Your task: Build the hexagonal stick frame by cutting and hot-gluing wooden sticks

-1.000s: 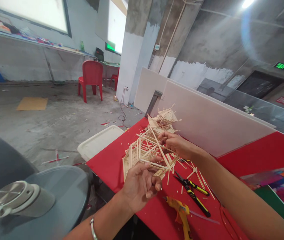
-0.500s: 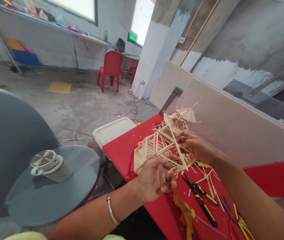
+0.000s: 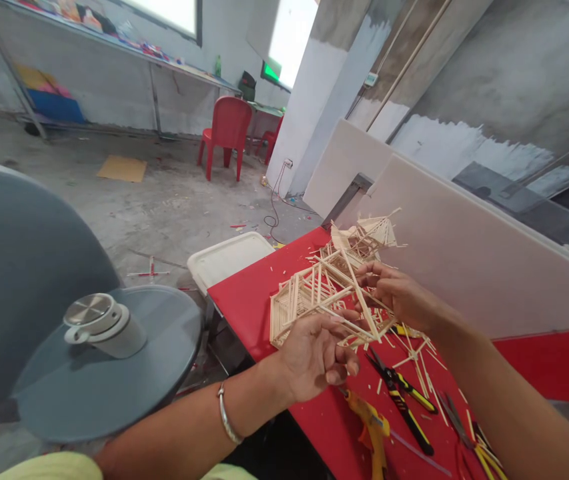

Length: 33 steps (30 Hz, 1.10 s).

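Note:
Over the red table (image 3: 237,293), both hands are at a frame of thin wooden sticks (image 3: 363,301). My left hand (image 3: 314,357) is turned palm up under its near side, its upper fingers closed at the sticks and the others loosely curled. My right hand (image 3: 394,293) pinches the frame from the right; its fingertips are partly hidden behind sticks. Just beyond stands a larger stick model (image 3: 291,307), overlapping the frame in view. Below the hands lie a yellow glue gun (image 3: 375,427) and black-and-yellow pliers (image 3: 404,403).
Yellow-handled scissors (image 3: 484,457) and loose sticks (image 3: 420,357) lie at the right. A pale board (image 3: 444,267) borders the table's far side. To the left, a grey round stool (image 3: 64,407) bears a lidded white mug (image 3: 119,337). A white stool (image 3: 229,257) touches the table's left area.
The view has shifted slightly. Both hands keep nearly the same hold on the stick frame, and the tools lie where they were.

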Tool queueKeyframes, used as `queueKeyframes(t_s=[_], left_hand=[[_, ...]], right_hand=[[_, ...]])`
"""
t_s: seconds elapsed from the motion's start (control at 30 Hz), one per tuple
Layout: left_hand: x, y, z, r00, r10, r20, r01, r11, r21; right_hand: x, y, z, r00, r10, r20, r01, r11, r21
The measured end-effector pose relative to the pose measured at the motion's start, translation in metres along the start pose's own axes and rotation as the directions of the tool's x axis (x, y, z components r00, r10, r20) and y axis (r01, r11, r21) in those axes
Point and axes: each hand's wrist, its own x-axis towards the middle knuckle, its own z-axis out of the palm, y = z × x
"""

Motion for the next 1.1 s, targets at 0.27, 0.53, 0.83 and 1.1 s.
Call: queueKeyframes(t_s=[0.27,0.53,0.83,1.1], left_hand=[[0.0,0.0004,-0.0008,1.0,-0.003,0.023,0.002,1.0,0.027],[0.0004,-0.0004,0.0002,1.0,0.014,-0.006,-0.014,1.0,0.027],[0.0008,0.0002,-0.001,1.0,0.025,0.018,-0.025,0.999,0.02],[0.0006,-0.0001,0.0008,0.997,0.061,0.04,-0.063,0.997,0.049]], right_hand=[[0.0008,0.001,-0.0019,1.0,-0.003,0.017,0.003,1.0,0.009],[0.0028,0.0018,-0.0023,1.0,-0.016,0.017,0.016,1.0,0.013],[0.0022,-0.0008,-0.0018,0.999,-0.027,0.018,0.027,0.999,0.018],[0.0008,-0.0033,0.0003,0.999,-0.026,0.022,0.026,0.999,0.022]])
